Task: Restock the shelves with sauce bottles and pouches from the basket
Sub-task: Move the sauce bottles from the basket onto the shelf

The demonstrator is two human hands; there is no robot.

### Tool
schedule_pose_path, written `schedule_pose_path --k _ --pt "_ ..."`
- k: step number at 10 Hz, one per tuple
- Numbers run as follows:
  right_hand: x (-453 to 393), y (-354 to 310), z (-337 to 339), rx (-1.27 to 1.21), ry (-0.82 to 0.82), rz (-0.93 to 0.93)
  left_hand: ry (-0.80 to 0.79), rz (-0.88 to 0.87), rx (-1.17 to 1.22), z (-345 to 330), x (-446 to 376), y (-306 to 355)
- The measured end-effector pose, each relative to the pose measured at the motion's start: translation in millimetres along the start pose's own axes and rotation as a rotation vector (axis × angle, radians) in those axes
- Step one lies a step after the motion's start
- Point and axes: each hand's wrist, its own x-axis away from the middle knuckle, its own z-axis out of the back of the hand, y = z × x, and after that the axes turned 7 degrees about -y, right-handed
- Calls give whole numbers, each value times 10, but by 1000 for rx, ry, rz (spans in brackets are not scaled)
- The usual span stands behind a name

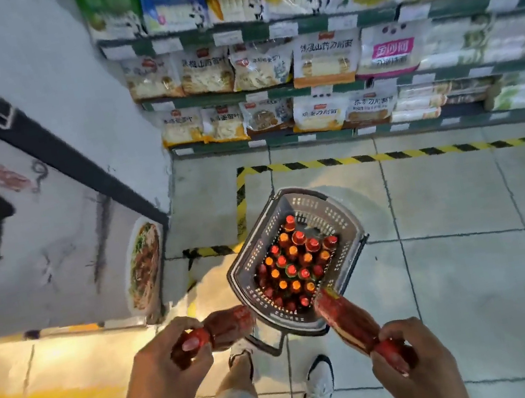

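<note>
On the tiled floor at twelve o'clock from the feet sits a grey shopping basket [340,217] packed with upright red-capped sauce bottles [294,263]. At seven o'clock of it, left hand [164,368] grips one sauce bottle [227,326] by the neck; at five o'clock, right hand [418,367] grips another sauce bottle [344,320]. Stocked shelves [304,84] stand beyond.

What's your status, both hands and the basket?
Left hand and right hand each grip a sauce bottle. Basket on floor ahead, many bottles inside. Nothing blocking.

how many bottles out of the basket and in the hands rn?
2: one sauce bottle in the left hand, one sauce bottle in the right hand. The rest stand in the basket.
</note>
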Motion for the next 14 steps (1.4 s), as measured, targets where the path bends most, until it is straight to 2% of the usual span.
schedule_pose_path --k 1,3,4,5,6,7,8,9,10,12,14 --pt "285 -193 98 61 -53 54 61 56 92 114 628 -122" --pt "752 -439 -70 28 -294 168 244 162 180 408 1713 -529" --pt "1045 -736 -439 -45 -298 138 320 235 221 569 2241 -861" --pt "1320 -975 -945 -150 -381 46 406 308 270 754 2787 -1317" --pt "1565 -1207 -1397 -223 -534 -42 481 381 298 950 3342 -1845" --pt "2010 -1575 -1730 -63 -725 -181 551 424 300 1155 3870 -2456" --pt "2410 -1806 -2251 212 -745 -5 570 449 313 1427 4348 -3079" --pt "2868 -2059 -2820 400 -560 232 567 475 332 1746 4743 -3603" --pt "3261 -2367 -3316 404 -466 260 571 516 342 2072 4979 -4043" --pt "3476 -2752 -4167 297 -419 387 570 529 363 2640 4862 -4761" --pt "3147 -3142 -5139 310 -484 400 588 502 379 3161 4247 -5536"
